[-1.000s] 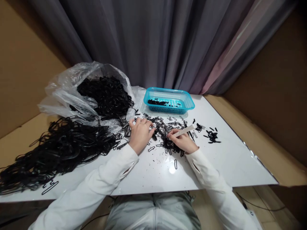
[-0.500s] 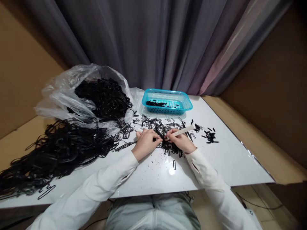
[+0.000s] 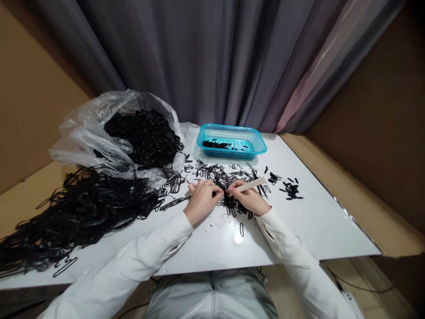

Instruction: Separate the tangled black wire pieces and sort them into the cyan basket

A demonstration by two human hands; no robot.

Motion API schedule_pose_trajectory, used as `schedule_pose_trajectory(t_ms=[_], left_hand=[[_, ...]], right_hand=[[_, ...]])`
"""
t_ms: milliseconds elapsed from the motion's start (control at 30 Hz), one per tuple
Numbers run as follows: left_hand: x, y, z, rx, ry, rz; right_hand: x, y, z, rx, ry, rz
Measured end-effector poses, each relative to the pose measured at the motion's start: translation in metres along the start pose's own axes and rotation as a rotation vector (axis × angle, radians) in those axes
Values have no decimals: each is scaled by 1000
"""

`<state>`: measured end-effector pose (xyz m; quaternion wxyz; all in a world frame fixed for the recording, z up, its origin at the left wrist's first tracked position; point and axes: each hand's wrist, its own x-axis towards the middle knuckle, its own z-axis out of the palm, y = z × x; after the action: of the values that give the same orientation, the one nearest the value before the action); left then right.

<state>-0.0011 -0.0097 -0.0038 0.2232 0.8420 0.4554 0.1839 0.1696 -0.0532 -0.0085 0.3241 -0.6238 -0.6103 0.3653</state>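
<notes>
My left hand (image 3: 203, 200) is closed, thumb and forefinger pinching a small black rubber piece (image 3: 214, 194) over the table. Facing it, my right hand (image 3: 250, 200) is closed around a white pen-like tool (image 3: 253, 184), which slants up to the right; its working tip is hidden at the fingers. The fingertips of both hands almost meet. Beneath and around them lies a loose pile of black rubber loops (image 3: 229, 177), some cut narrow and some tangled. A single loop (image 3: 241, 229) rests nearer to me.
A blue perforated basket (image 3: 260, 144) with black pieces stands at the back. Small black strips (image 3: 292, 189) lie to the right. On the left are a clear plastic bag (image 3: 83, 133) full of black rubber and a large heap of black loops (image 3: 89, 212). Cardboard panels flank the white table (image 3: 318, 235).
The free end of the white tool has dipped slightly and moved a little left with my right hand. My left hand stays nearly in place.
</notes>
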Motion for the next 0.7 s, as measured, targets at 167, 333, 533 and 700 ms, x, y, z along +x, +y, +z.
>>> schedule_pose_trajectory(t_ms=[167,333,533,700], left_hand=[[-1,0,0,-18,12,4],[-1,0,1,-68,38,-8],[2,4,-3,-203,104,-82],[7,1,-5,-362,100,-131]], right_hand=[[2,3,2,71,10,8],[5,8,4,241,17,19],[3,1,2,475,64,-20],[0,-7,2,554,123,-62]])
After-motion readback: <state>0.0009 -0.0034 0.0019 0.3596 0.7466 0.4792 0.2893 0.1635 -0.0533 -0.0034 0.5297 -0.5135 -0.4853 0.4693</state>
